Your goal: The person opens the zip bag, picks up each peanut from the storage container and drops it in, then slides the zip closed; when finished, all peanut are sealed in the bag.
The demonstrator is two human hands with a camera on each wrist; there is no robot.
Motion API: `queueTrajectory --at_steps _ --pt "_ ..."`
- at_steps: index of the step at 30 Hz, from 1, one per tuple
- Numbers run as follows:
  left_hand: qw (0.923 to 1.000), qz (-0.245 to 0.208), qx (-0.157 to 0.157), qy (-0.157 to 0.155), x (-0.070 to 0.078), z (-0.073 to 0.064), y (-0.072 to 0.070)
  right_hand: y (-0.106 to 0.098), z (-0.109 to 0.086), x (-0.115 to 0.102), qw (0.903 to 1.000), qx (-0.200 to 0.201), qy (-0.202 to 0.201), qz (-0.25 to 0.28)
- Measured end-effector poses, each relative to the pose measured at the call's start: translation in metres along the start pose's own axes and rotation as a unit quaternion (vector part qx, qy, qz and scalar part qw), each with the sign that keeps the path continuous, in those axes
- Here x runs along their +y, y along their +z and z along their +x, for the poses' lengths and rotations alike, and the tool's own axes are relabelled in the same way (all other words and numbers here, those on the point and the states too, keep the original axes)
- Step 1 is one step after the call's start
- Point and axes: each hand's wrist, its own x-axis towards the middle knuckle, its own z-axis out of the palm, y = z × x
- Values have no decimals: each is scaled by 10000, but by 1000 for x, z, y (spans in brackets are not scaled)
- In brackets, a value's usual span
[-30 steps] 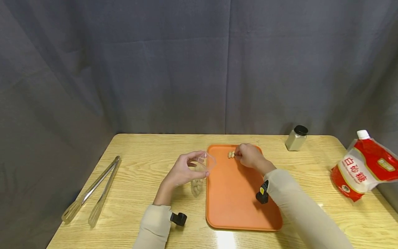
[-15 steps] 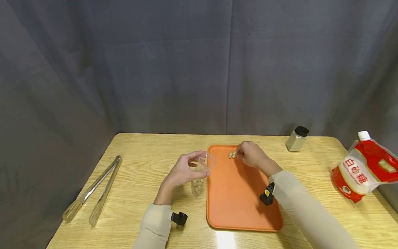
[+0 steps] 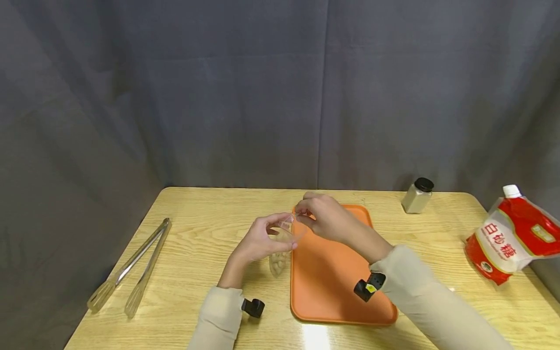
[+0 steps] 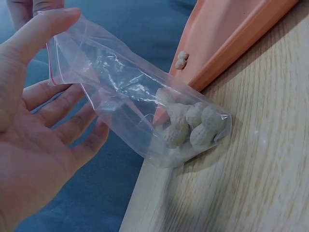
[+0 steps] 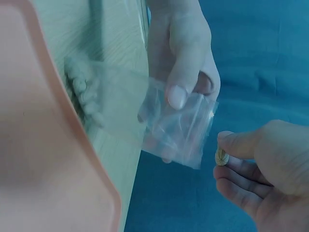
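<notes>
My left hand holds the mouth of a clear zip-lock bag apart between thumb and fingers. Several unshelled peanuts lie in the bag's lower end, which reaches down to the table beside the orange tray. Between thumb and fingertips, my right hand pinches one peanut just outside the bag's mouth. Another peanut lies on the tray near its far end; in the head view the right hand covers that spot.
Metal tongs lie on the wooden table at the left. A jar with a black lid stands at the back right. Farther right is a red-and-white sugar pouch with a white cap. A dark curtain hangs behind.
My right hand has lifted from the far end of the tray and moved left to the bag's mouth, carrying a peanut. The left hand has kept its place.
</notes>
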Motion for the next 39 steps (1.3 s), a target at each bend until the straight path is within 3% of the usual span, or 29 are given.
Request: queueTrajectory --at_steps 8,26,32,39 --pt "10000 -2 -40 -22 6 -2 -1 5 4 -6 9999 -58 26 125" --pt "10000 38 -13 6 2 -1 -1 4 4 -1 9996 7 -32 296" --pt "10000 53 21 10 1 0 -1 1 1 40 9985 161 472 239" --pt "10000 -31 -11 -1 -1 1 0 22 -19 99 9905 -445 1299 122"
